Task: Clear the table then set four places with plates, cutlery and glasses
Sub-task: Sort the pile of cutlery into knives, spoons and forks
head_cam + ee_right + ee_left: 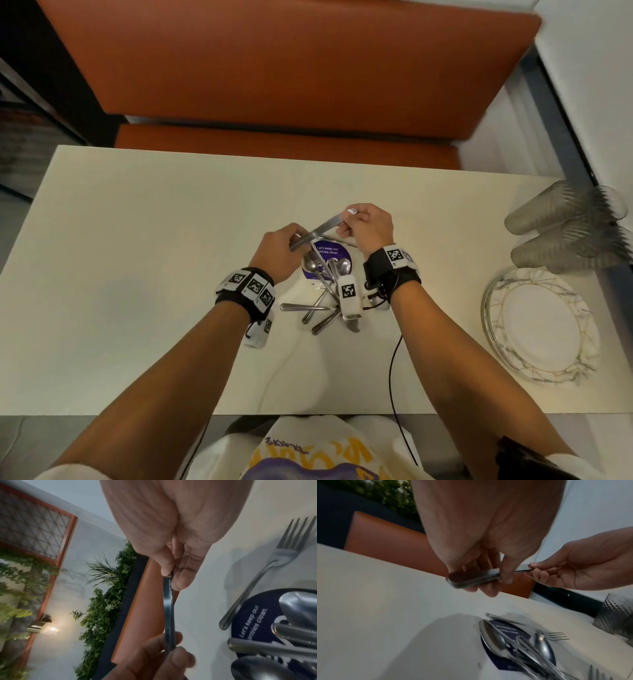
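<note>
A steel knife [320, 229] hangs level above the middle of the cream table [137, 274], held at both ends. My left hand [297, 240] grips its broad handle [471, 578], fingers curled round it. My right hand [349, 222] pinches the thin other end [169, 601] between thumb and fingers. Under the hands lies a loose heap of spoons, forks and knives [323, 298], partly on a round purple sticker [330, 251]. One fork [274, 563] lies at the edge of the heap. A stack of white marbled plates [537, 325] sits at the table's right edge, with ribbed glasses [561, 229] behind it.
An orange bench [274, 68] runs along the far side of the table. Wrist-camera cables [394, 359] trail over the near edge. The table's left half [120, 257] is bare surface. A wall with plants [102, 608] shows in the right wrist view.
</note>
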A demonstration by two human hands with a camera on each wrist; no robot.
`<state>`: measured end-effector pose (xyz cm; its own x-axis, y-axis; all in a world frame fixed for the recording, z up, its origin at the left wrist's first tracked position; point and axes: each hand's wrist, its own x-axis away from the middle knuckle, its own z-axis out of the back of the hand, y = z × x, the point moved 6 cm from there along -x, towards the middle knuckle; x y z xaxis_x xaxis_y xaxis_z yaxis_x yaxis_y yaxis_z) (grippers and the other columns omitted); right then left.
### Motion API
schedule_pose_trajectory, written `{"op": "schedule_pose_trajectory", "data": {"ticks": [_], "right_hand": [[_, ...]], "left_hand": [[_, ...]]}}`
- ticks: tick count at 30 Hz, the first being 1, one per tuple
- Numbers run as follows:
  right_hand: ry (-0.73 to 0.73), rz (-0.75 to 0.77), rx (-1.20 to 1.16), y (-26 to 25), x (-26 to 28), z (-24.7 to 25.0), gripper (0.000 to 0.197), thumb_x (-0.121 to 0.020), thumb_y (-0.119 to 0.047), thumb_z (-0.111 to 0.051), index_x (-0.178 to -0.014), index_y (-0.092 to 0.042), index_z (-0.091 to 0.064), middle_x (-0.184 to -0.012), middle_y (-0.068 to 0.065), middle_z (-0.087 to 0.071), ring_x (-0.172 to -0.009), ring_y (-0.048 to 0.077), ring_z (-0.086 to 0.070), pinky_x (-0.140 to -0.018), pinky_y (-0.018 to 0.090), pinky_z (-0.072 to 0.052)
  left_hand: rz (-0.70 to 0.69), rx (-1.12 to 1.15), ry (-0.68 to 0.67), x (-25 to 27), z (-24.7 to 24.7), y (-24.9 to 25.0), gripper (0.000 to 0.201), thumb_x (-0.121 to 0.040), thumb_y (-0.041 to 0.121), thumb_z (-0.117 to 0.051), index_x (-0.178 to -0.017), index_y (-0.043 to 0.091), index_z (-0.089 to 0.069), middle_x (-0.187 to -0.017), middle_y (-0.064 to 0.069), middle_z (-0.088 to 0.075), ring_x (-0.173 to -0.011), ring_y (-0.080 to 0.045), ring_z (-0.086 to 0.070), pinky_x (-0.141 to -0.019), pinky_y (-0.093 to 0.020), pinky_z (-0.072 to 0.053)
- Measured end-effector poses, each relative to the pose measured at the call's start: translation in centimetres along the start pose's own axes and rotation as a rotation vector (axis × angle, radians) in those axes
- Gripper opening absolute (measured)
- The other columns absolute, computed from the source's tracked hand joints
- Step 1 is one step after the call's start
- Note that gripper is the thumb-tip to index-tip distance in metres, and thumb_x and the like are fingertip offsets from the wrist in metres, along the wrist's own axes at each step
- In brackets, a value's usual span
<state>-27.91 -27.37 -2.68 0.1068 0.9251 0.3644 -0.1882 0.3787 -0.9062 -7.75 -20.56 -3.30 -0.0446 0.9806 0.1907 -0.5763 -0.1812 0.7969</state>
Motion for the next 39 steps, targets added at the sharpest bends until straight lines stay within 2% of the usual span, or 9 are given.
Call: {"op": "schedule_pose_trajectory", "data": {"ticks": [3, 8, 12, 17, 24, 29, 32, 35, 39], "right_hand": [[0.013, -0.048, -0.057, 0.8, -2.0, 0.9, 0.009, -0.09, -0.009, -0.07, -0.098, -0.006, -0.069, -0.074, 0.014, -0.075, -0.064, 0.029, -0.071, -0.074, 0.047, -0.063], [-0.046, -0.096, 0.001, 2.6, -3.9, 1.3, 0.015, -0.092, -0.017, -0.068, -0.105, -0.009, -0.068, -0.081, 0.007, -0.078, -0.067, 0.018, -0.069, -0.064, 0.035, -0.057], [-0.082, 0.076, 0.438, 4.1, -4.6, 1.9, 0.027, -0.088, -0.02, -0.061, -0.113, -0.022, -0.068, -0.092, -0.01, -0.068, -0.088, 0.015, -0.06, -0.074, 0.024, -0.05], [-0.29, 0.347, 1.017, 6.3, -3.9, -0.5, 0.028, -0.09, -0.033, -0.066, -0.117, -0.025, -0.065, -0.108, -0.007, -0.062, -0.108, 0.02, -0.045, -0.096, 0.038, -0.041], [-0.374, 0.418, 0.907, 7.4, -2.2, -3.1, 0.018, -0.09, -0.01, -0.065, -0.105, -0.02, -0.069, -0.094, -0.008, -0.054, -0.094, 0.016, -0.044, -0.09, 0.04, -0.045], [-0.43, 0.432, 0.886, 7.7, -1.2, -2.4, 0.018, -0.089, -0.015, -0.07, -0.106, -0.019, -0.071, -0.095, -0.005, -0.059, -0.095, 0.017, -0.046, -0.088, 0.04, -0.047], [-0.275, 0.508, 0.843, 6.3, -1.3, -0.5, 0.014, -0.088, -0.022, -0.07, -0.102, -0.022, -0.07, -0.094, -0.008, -0.06, -0.095, 0.015, -0.049, -0.09, 0.037, -0.047], [-0.052, 0.553, 0.864, 4.2, -2.4, 1.6, 0.034, -0.083, -0.021, -0.073, -0.116, -0.022, -0.063, -0.111, -0.004, -0.055, -0.104, 0.019, -0.047, -0.093, 0.032, -0.045], [-0.23, 0.456, 0.982, 4.2, -4.8, 1.0, 0.051, -0.085, -0.019, -0.074, -0.133, -0.022, -0.058, -0.125, 0.003, -0.052, -0.114, 0.024, -0.043, -0.099, 0.035, -0.041]], "left_hand": [[-0.12, -0.146, 0.03, -2.8, -0.4, 0.7, 0.018, -0.099, 0.015, -0.064, -0.113, 0.015, -0.075, -0.093, -0.001, -0.064, -0.081, -0.016, -0.056, -0.078, -0.026, -0.045], [-0.163, -0.221, -0.032, -5.5, -1.7, 0.2, 0.022, -0.102, 0.012, -0.057, -0.113, 0.01, -0.076, -0.095, -0.008, -0.062, -0.086, -0.025, -0.058, -0.081, -0.039, -0.05], [-0.142, -0.231, -0.028, -6.7, -1.7, -1.5, 0.021, -0.103, 0.01, -0.058, -0.112, 0.008, -0.077, -0.094, -0.012, -0.063, -0.084, -0.029, -0.06, -0.08, -0.042, -0.051], [-0.082, -0.24, -0.016, -7.9, -1.6, -3.0, 0.021, -0.102, 0.012, -0.059, -0.114, 0.009, -0.076, -0.095, -0.01, -0.062, -0.083, -0.024, -0.057, -0.08, -0.035, -0.047], [-0.097, -0.259, -0.078, -8.6, -2.6, -3.1, 0.022, -0.1, 0.008, -0.06, -0.116, 0.009, -0.075, -0.097, -0.011, -0.064, -0.09, -0.026, -0.056, -0.083, -0.033, -0.042], [-0.093, -0.255, -0.146, -8.6, -4.2, -3.0, 0.025, -0.101, 0.008, -0.058, -0.12, 0.01, -0.075, -0.098, -0.008, -0.065, -0.093, -0.024, -0.056, -0.085, -0.036, -0.047], [-0.1, -0.248, -0.18, -8.4, -5.0, -3.0, 0.027, -0.103, 0.011, -0.057, -0.124, 0.013, -0.073, -0.101, -0.003, -0.065, -0.095, -0.017, -0.052, -0.087, -0.031, -0.044], [-0.093, -0.221, -0.19, -8.2, -5.4, -3.0, 0.025, -0.102, 0.011, -0.057, -0.123, 0.015, -0.07, -0.11, 0.0, -0.068, -0.1, -0.014, -0.052, -0.092, -0.027, -0.042], [-0.127, -0.233, -0.215, -8.0, -5.7, -3.0, 0.02, -0.103, 0.014, -0.057, -0.118, 0.015, -0.07, -0.109, -0.001, -0.069, -0.101, -0.018, -0.056, -0.094, -0.034, -0.048]]}}
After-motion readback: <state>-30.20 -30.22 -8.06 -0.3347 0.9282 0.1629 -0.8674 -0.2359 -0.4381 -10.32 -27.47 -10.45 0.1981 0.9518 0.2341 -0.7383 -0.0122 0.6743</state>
